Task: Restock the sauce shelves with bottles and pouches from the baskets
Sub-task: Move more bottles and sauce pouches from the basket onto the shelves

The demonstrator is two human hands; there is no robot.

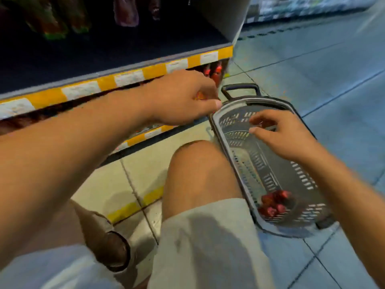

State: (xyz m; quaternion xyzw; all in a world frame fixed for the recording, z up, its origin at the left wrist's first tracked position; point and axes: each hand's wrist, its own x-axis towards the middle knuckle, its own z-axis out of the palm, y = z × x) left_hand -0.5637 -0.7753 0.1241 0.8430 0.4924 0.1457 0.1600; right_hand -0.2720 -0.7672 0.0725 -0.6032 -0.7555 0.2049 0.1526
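Note:
A grey plastic basket (226, 142) stands on the floor to the right of my knee. Several red-capped bottles (274, 203) lie at its near end. My left hand (181, 101) reaches toward the low shelf and its fingers curl round a small orange-red item (199, 95), mostly hidden by the hand. Red bottles (216, 74) stand on that low shelf just beyond the hand. My right hand (286, 138) hovers over the far half of the basket, fingers loosely curled, holding nothing.
A yellow shelf edge with white price labels (129, 78) runs across the left. On the dark shelf above it stand green-labelled bottles (56, 26) and dark pouches (126, 12). My bent knee (198, 163) and shoe (116, 252) sit between shelf and basket. Tiled aisle floor (323, 65) stretches right.

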